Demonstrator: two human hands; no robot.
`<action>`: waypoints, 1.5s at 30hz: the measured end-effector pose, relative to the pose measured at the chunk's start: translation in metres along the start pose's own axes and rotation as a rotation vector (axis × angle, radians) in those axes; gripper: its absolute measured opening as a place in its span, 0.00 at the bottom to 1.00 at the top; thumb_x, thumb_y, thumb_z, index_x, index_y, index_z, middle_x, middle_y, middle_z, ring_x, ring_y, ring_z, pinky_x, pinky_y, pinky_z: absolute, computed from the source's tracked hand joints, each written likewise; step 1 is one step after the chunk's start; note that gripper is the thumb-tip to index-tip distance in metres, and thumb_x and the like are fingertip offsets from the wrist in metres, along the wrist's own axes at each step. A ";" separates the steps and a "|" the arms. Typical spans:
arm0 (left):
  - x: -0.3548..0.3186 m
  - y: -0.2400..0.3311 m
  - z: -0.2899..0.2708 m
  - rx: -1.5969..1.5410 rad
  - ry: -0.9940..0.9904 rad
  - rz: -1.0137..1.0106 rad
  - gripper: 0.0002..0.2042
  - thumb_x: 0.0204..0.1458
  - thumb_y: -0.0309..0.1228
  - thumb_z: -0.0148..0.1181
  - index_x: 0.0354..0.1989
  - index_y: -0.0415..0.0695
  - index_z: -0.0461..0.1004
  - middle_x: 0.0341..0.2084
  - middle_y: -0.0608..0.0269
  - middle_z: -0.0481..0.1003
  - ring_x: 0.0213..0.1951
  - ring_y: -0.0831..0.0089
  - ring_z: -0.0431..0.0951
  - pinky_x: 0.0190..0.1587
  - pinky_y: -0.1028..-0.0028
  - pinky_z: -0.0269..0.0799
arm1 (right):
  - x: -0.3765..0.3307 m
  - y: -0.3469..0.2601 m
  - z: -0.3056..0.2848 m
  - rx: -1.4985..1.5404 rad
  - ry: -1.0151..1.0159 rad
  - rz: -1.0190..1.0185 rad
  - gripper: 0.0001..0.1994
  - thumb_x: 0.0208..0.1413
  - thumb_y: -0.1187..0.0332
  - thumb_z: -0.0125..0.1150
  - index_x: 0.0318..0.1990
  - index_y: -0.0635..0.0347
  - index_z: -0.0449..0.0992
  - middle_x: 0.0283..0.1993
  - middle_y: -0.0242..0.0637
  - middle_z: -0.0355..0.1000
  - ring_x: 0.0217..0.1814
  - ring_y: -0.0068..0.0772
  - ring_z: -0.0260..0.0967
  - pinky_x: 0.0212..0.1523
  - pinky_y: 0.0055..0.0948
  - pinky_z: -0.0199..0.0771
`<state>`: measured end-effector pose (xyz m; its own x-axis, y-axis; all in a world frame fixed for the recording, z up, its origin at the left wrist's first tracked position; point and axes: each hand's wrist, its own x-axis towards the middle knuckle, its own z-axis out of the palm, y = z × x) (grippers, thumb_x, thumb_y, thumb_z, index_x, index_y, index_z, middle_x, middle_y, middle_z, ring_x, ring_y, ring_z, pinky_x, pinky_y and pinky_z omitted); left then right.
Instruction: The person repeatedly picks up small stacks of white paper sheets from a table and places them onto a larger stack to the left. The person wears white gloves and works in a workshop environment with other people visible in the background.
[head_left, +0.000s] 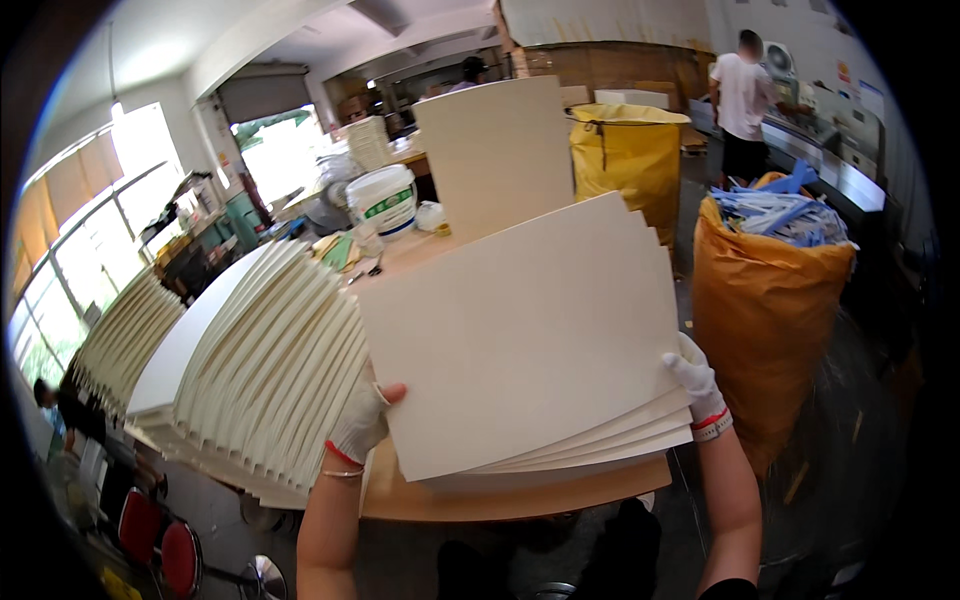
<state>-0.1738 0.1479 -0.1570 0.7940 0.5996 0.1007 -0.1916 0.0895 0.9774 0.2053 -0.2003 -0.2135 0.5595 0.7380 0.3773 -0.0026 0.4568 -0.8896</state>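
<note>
Sheets point(525, 350), a fanned white bunch, sit over table point(420, 500) front, can't tell if touching; long axis runs approx. L–R, R end tilted up, broad face twd person. 2 gloved hands: L hand point(362, 415) closed on L edge, R hand point(698, 380) closed on R edge.

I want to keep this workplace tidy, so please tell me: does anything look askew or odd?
The held sheets are askew, fanned so their right edges do not align. The orange sack is heaped with strips above its rim; some might fall.
</note>
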 end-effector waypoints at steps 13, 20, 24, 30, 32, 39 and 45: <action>-0.092 -0.007 0.044 -0.345 0.085 -0.069 0.23 0.55 0.22 0.60 0.61 0.29 0.73 0.52 0.47 0.80 0.51 0.61 0.83 0.54 0.64 0.82 | 0.019 -0.035 -0.002 0.097 -0.318 0.377 0.36 0.59 0.51 0.73 0.66 0.68 0.71 0.59 0.36 0.76 0.60 0.29 0.75 0.62 0.30 0.73; -0.104 -0.008 0.029 -0.397 0.075 -0.169 0.29 0.55 0.22 0.60 0.68 0.29 0.65 0.58 0.42 0.76 0.56 0.55 0.81 0.62 0.62 0.79 | 0.010 -0.056 0.024 -0.036 -0.351 0.389 0.52 0.39 0.65 0.74 0.75 0.72 0.58 0.72 0.46 0.68 0.74 0.38 0.65 0.75 0.33 0.60; -0.112 -0.005 0.035 -0.392 0.067 -0.174 0.26 0.58 0.24 0.59 0.65 0.27 0.66 0.56 0.43 0.77 0.55 0.56 0.81 0.61 0.62 0.79 | 0.006 -0.059 0.027 -0.080 -0.291 0.380 0.51 0.40 0.65 0.73 0.75 0.73 0.59 0.71 0.46 0.68 0.74 0.38 0.65 0.75 0.33 0.60; -0.123 0.008 0.039 -0.432 0.093 -0.206 0.25 0.59 0.24 0.57 0.64 0.27 0.66 0.57 0.45 0.75 0.55 0.56 0.80 0.63 0.60 0.77 | 0.017 -0.045 0.022 -0.160 -0.382 0.314 0.44 0.50 0.58 0.72 0.73 0.73 0.62 0.69 0.45 0.70 0.72 0.37 0.68 0.72 0.34 0.64; -0.130 0.030 0.057 -0.514 0.106 -0.150 0.22 0.58 0.23 0.57 0.61 0.28 0.68 0.54 0.45 0.77 0.53 0.57 0.81 0.61 0.61 0.78 | 0.018 -0.036 0.016 -0.153 -0.332 0.278 0.39 0.60 0.52 0.64 0.71 0.72 0.64 0.67 0.45 0.73 0.68 0.36 0.71 0.68 0.33 0.68; -0.176 0.127 0.078 -0.326 0.353 0.162 0.10 0.61 0.25 0.57 0.49 0.34 0.75 0.43 0.54 0.80 0.43 0.64 0.83 0.52 0.66 0.82 | 0.001 -0.043 0.001 0.051 -0.083 0.429 0.31 0.74 0.39 0.45 0.59 0.64 0.70 0.45 0.45 0.78 0.37 0.31 0.77 0.34 0.26 0.78; -0.230 0.204 0.012 -0.113 0.396 0.582 0.09 0.66 0.30 0.53 0.48 0.37 0.75 0.43 0.57 0.78 0.48 0.67 0.80 0.56 0.67 0.78 | 0.009 -0.039 0.007 0.241 -0.049 0.546 0.24 0.74 0.42 0.49 0.50 0.56 0.68 0.36 0.40 0.73 0.25 0.27 0.68 0.20 0.20 0.65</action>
<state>-0.3886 0.0191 0.0213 0.2800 0.8170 0.5040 -0.5964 -0.2633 0.7582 0.2047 -0.2083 -0.1740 0.3853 0.9172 -0.1018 -0.4706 0.1004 -0.8766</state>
